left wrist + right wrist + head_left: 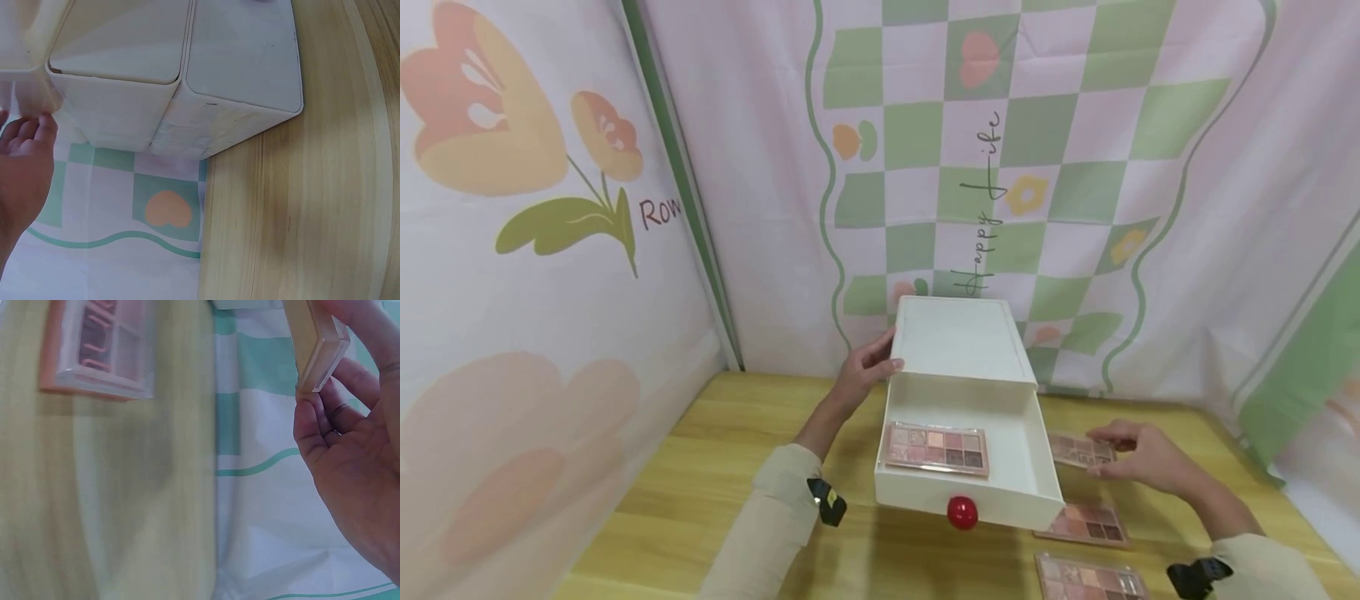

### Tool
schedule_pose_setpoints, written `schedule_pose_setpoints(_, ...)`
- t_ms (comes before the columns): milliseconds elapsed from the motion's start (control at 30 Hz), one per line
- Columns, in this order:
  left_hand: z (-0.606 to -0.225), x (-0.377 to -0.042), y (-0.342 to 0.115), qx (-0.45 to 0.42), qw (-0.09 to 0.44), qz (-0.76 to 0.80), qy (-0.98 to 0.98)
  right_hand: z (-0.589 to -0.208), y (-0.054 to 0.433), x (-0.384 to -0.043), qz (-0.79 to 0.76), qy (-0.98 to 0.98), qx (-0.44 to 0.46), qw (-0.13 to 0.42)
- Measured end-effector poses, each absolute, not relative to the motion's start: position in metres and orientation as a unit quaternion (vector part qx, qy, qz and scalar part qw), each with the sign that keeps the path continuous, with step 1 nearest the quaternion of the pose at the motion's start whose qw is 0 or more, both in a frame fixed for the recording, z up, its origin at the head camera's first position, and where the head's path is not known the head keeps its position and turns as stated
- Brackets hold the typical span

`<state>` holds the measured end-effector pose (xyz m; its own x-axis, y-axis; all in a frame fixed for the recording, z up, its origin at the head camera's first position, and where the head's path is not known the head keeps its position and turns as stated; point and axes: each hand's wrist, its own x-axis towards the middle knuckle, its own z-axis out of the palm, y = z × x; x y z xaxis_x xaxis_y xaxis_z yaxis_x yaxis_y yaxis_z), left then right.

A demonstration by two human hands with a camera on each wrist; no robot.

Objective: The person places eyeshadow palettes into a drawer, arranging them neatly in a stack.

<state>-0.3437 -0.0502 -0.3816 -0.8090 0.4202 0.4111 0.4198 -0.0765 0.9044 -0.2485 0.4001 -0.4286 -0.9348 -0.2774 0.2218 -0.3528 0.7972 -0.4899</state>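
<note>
A white drawer cabinet (962,337) stands on the table with its top drawer (970,498) pulled out. The drawer has a round red knob (962,512), and an eyeshadow palette (937,448) lies inside at the left front. My left hand (859,375) holds the cabinet's upper left side, thumb at the front corner; its fingertips touch the white wall in the left wrist view. To the right of the drawer, my right hand (1150,457) pinches another eyeshadow palette (1081,450) by its end. The right wrist view shows this palette (315,347) tilted between thumb and fingers.
Two more eyeshadow palettes, one (1086,525) behind the other (1090,579), lie on the wooden table (700,475) at the front right. Below the open drawer, closed lower drawers (119,44) show in the left wrist view. A patterned curtain (760,208) hangs behind the cabinet.
</note>
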Motion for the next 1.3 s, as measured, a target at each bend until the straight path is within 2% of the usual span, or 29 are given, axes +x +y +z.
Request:
schedule_pose_setpoints(133, -0.383, -0.343, -0.051, 0.308, -0.001, 0.664, 0.681, -0.422, 0.402, -0.246, 0.267, -0.944, 0.173, 0.082)
schedule_pose_setpoints(400, -0.383, -0.341, -0.051, 0.305, -0.003, 0.665, 0.682, -0.402, 0.404, -0.238, 0.259, -0.949, 0.167, 0.068)
schedule_pose_setpoints(833, -0.383, -0.342, -0.05, 0.306, -0.004, 0.666, 0.68, -0.374, 0.411, -0.23, 0.265, -0.94, 0.186, 0.109)
schedule_pose_setpoints(1300, -0.381, -0.341, -0.051, 0.303, -0.01, 0.664, 0.684, -0.346, 0.406, -0.221, 0.279, -0.926, 0.232, 0.101)
